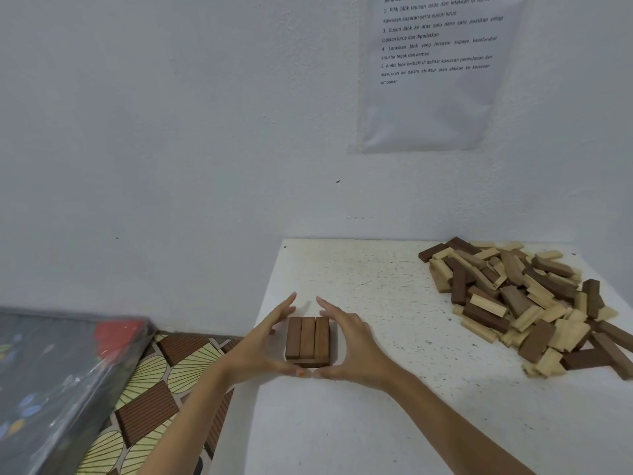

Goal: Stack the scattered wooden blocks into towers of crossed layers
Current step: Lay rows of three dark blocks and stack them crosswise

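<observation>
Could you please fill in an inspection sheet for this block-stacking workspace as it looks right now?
Surface: white speckled tabletop, marked with small dark flecks.
Job's things: small stack of reddish-brown wooden blocks, three side by side on top, a lower layer beneath; loose heap of dark brown and pale wooden blocks at the table's far right.
Clutter: dark plastic-wrapped flat pack lying off the table, left.
Hands: left hand and right hand flank the stack, fingers straight, thumbs at its near edge.
Cables: nothing seen.
Surroundings: white wall with a printed paper sheet; brown and cream patterned floor mat below left.
</observation>
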`<state>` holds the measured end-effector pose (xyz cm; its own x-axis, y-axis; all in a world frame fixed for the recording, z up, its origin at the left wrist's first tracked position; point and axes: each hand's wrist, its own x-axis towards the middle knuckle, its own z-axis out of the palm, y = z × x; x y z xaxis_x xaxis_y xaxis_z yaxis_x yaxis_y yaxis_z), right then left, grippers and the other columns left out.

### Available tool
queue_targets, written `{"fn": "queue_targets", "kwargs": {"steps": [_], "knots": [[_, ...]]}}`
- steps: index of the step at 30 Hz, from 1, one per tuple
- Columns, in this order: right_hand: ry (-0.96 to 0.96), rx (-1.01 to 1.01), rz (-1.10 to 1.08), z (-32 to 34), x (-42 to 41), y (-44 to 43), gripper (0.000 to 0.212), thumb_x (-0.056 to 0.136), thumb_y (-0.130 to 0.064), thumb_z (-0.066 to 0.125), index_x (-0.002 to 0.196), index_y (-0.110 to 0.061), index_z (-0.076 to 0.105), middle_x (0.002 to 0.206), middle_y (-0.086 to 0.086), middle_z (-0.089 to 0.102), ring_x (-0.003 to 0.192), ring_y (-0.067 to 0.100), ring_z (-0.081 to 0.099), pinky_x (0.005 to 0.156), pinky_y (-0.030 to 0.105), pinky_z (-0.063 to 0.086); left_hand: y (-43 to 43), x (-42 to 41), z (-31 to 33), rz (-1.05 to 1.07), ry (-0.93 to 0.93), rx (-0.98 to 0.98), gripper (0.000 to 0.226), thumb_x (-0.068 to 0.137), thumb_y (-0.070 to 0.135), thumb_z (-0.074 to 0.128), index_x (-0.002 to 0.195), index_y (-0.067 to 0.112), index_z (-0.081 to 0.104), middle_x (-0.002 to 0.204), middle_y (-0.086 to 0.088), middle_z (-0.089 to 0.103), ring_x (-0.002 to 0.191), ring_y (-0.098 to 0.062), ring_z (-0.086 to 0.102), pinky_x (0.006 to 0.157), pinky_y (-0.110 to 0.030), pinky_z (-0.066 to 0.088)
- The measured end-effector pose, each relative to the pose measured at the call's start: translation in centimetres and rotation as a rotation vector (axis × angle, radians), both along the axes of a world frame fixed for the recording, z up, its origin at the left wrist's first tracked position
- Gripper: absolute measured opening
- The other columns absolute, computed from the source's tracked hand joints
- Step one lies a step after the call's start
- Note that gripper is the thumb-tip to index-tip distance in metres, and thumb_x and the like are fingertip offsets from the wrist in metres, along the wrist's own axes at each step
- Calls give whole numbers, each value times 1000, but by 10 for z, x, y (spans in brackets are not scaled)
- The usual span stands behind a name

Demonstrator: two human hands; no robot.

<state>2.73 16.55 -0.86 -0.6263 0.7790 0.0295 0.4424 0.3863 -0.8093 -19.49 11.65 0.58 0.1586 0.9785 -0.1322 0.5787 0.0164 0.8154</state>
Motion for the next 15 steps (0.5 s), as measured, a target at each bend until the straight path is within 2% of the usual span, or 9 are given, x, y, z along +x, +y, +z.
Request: {"fn": "queue_targets", "kwargs": {"steps": [3,6,7,9,11,12,13,14,15], "knots": [[35,-89,-8,-3,11,-6,108,74,-39,81,150,-46,4,154,-23,17,141,-2,12,116,32,11,-12,2,-4,68,-113,-17,120,61,61,83,148,54,1,156,25,14,143,7,14,117,-26,20],[168,-297,-155,-9,10,-20,82,91,-23,63,151,-43,10,158,-19,12,146,6,6,121,41,10,-31,18,-4,304,-336,-10,92,74,80,52,150,48,10,155,31,11,143,6,11,111,-22,14],[202,-350,-216,-11,6,-25,72,95,-21,54,150,-41,13,159,-17,11,147,8,4,121,42,8,-35,26,-2,397,-444,2,80,82,79,41,150,46,15,155,31,14,144,5,12,109,-22,13],[227,-351,-311,-12,-5,-38,58,98,-30,38,150,-38,15,159,-17,7,146,5,-1,121,38,-1,-40,46,0,517,-640,43,56,98,57,28,150,36,25,152,26,25,140,5,21,104,-19,15],[232,-314,-355,-11,-15,-48,50,103,-36,29,150,-35,14,151,-23,5,138,-5,-6,115,26,-9,-47,69,16,547,-734,75,42,104,38,24,141,31,41,133,27,47,117,19,41,94,-3,24],[217,-277,-366,-11,-18,-51,47,105,-35,26,151,-33,13,149,-25,5,134,-9,-6,112,20,-11,-49,80,23,551,-783,63,37,103,36,24,128,33,52,119,28,59,102,23,50,88,1,32],[205,-247,-380,-11,-22,-52,46,106,-36,22,151,-31,12,150,-24,5,133,-12,-6,110,15,-13,-45,79,5,540,-818,65,39,102,39,27,115,35,63,109,26,66,98,22,55,86,-3,40],[181,-208,-393,-14,-25,-53,48,104,-40,17,151,-30,11,154,-22,6,135,-14,-6,111,13,-14,-39,74,-12,521,-832,80,40,99,45,32,110,36,69,112,20,69,107,13,58,94,-14,42],[161,-165,-401,-18,-28,-53,54,100,-47,12,151,-29,10,157,-19,6,138,-13,-6,113,14,-14,-35,66,-29,508,-822,96,40,98,51,36,118,37,68,126,12,64,122,3,53,107,-29,38]]}}
